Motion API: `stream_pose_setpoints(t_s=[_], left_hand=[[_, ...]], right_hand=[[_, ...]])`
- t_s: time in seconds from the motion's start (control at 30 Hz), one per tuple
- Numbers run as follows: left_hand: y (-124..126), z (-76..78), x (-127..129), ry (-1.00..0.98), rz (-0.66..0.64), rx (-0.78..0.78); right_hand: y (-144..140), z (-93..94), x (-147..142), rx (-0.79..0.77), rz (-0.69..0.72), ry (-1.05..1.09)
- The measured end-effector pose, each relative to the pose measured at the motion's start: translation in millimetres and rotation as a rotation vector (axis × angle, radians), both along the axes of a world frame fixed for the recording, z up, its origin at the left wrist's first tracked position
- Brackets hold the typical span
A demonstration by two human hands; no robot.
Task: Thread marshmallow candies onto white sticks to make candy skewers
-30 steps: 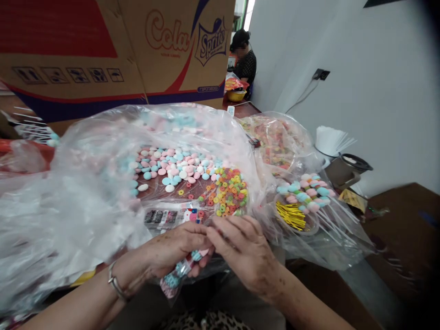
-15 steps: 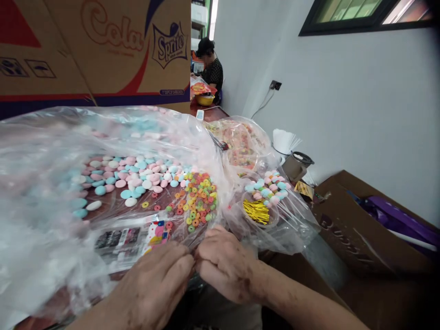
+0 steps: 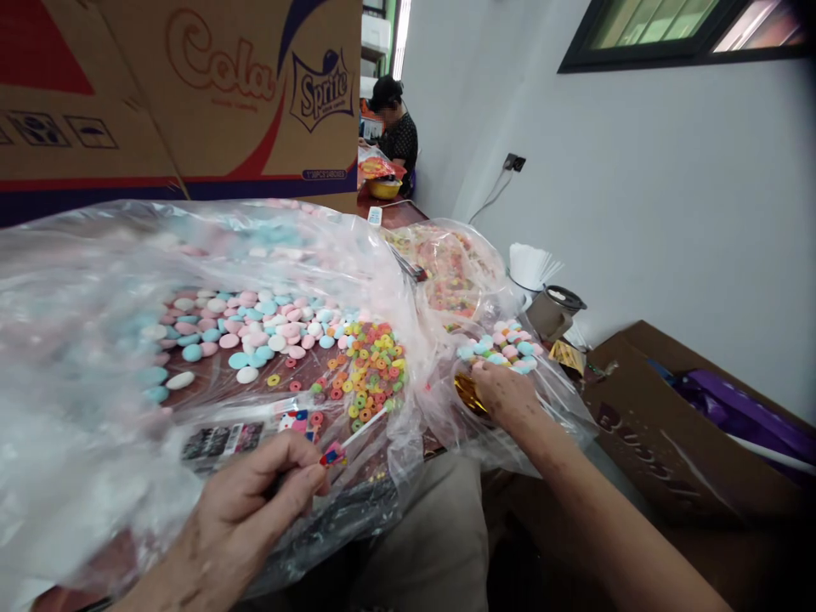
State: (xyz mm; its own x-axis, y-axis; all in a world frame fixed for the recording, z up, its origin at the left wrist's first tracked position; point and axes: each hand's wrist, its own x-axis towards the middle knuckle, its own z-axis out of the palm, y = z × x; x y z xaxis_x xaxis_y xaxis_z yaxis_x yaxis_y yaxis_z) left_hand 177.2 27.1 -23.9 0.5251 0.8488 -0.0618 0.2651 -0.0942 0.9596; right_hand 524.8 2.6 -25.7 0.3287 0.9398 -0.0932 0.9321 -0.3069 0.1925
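My left hand is closed in a pinch on a small wrapped lollipop with a colourful wrapper. Its white stick points up and to the right, over the candy rings. On the right, the fingers of my right hand are bent and together at the gold twist ties in a clear bowl; what the fingertips hold is hidden. Candy rings lie in a pile beside pink, blue and white oval candies. Just behind my right hand are candy sticks threaded with similar pieces.
A large cardboard box stands behind the clear plastic bag. Farther back are a bag of rings, white paper sticks and a grey mug. An open carton stands at right. A person sits beyond.
My hands were together at the table's near edge and have parted. The right hand has moved right and up to the gold ties, while the left shows the lollipop between its fingers.
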Motion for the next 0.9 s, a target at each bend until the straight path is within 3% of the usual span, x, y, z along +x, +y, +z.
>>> stream_pose_setpoints(t_s=[0.23,0.47,0.53,0.6,0.63,0.77,0.9], left_hand=[[5.4,3.8,-1.2,-0.045,0.019,0.002],[5.4,12.4,10.5,-0.231,0.04,-0.258],[3.0,17.5,19.4,-0.325,0.072,-0.38],[0.2,21.0,30.3,-0.409,0.086,-0.488],[-0.9,21.7,35.9,-0.449,0.081,-0.523],[-2.8,18.6,51.8,-0.527,0.079,-0.591],[-3.6,12.3,52.2,-0.536,0.147,-0.611]], right_hand=[[-7.0,8.7,2.7,0.047,0.042,0.029],[-17.8,13.8,8.4,0.33,0.133,0.147],[-20.1,17.1,-11.2,0.494,0.194,0.307],[-21.7,18.1,-43.4,0.692,0.286,0.655],[-22.1,17.4,-62.0,0.719,0.326,0.823],[-20.3,10.3,-124.0,0.642,0.407,1.158],[-15.4,7.9,-141.8,0.521,0.409,1.25]])
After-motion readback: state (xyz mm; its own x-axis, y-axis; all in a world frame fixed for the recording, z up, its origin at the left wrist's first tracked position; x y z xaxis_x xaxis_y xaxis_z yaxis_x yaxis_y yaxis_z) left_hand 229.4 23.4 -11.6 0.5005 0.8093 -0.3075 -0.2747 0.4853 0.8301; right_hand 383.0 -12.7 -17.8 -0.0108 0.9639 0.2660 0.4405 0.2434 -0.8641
